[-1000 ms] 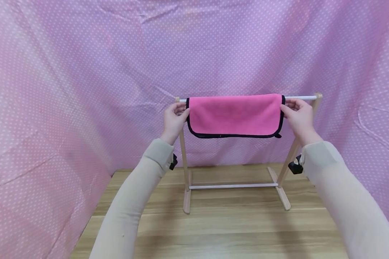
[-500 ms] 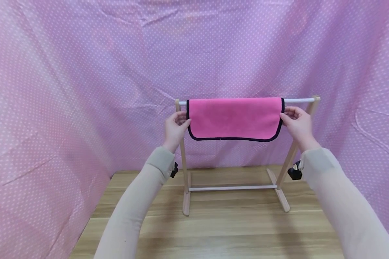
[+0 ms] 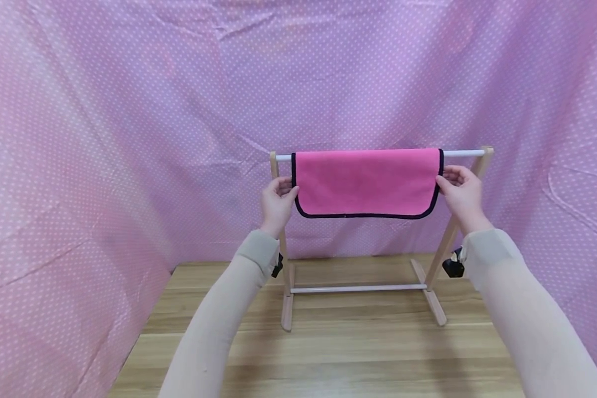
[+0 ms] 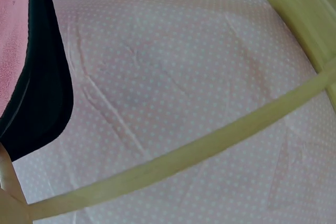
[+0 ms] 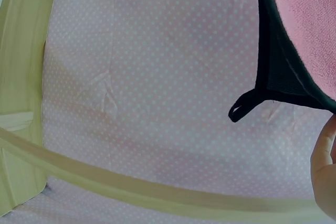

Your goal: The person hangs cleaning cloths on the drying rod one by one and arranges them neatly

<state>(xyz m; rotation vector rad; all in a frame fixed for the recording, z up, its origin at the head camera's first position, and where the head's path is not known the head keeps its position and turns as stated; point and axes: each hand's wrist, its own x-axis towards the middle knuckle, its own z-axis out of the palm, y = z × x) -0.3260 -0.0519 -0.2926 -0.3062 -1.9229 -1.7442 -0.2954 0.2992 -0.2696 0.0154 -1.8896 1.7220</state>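
A pink towel (image 3: 368,185) with black edging hangs folded over the white top bar (image 3: 464,153) of a small wooden rack. My left hand (image 3: 277,203) pinches its left edge, the thumb in front and the fingers behind. At the opposite edge my right hand (image 3: 461,196) pinches it the same way, slightly higher. The right wrist view shows a black hanging loop (image 5: 242,106) at a corner of the towel's back layer. In the left wrist view the black edging (image 4: 50,93) curves round the towel's corner, with a bit of my hand below it.
The rack's wooden posts (image 3: 444,251) stand on flat feet, joined low down by a white crossbar (image 3: 358,288). It stands on a wood-grain table (image 3: 358,354). A pink dotted curtain (image 3: 179,110) hangs behind and along both sides.
Both hands have come down a little on the towel's edges, and its front hem hangs slightly lower. The towel and hands have since shifted right along the bar. The loop has dropped from the head view.
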